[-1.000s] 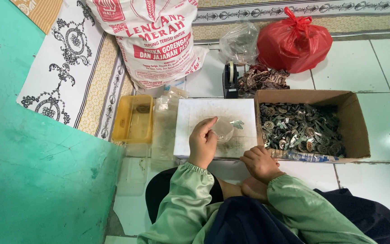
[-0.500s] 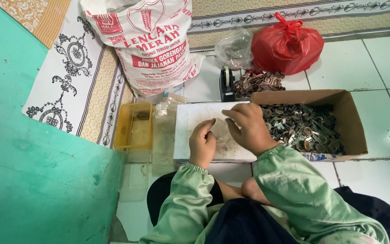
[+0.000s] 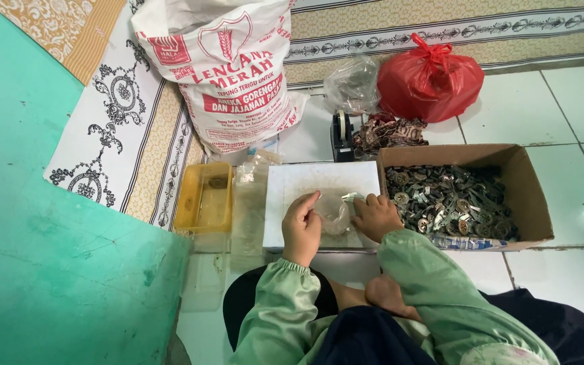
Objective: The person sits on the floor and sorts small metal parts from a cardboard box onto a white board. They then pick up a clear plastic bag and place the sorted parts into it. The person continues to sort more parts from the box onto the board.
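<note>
- Clear plastic forms the small bag (image 3: 336,215) lying on the white board (image 3: 292,189), pinched between both hands.
- Fingers of the left hand (image 3: 301,228) curl over the bag's left edge and press it to the board.
- The right hand (image 3: 376,217) grips the bag's right edge; a small pale piece (image 3: 351,197) shows at its fingertips, too small to tell what it is.
- Both arms wear light green sleeves (image 3: 434,290), and the person sits on the white tiled floor (image 3: 562,101) with the board just in front of the knees.
- Touching the board's right side stands an open cardboard box (image 3: 532,203) filled with small dark metal pieces (image 3: 451,203).
- On the board's left lie a stack of clear bags (image 3: 249,203) and, beyond it, a yellow plastic tub (image 3: 204,199).
- Behind the board stand a black tape dispenser (image 3: 341,135), a large printed white sack (image 3: 231,74), a crumpled clear bag (image 3: 353,84) and a tied red bag (image 3: 430,81).
</note>
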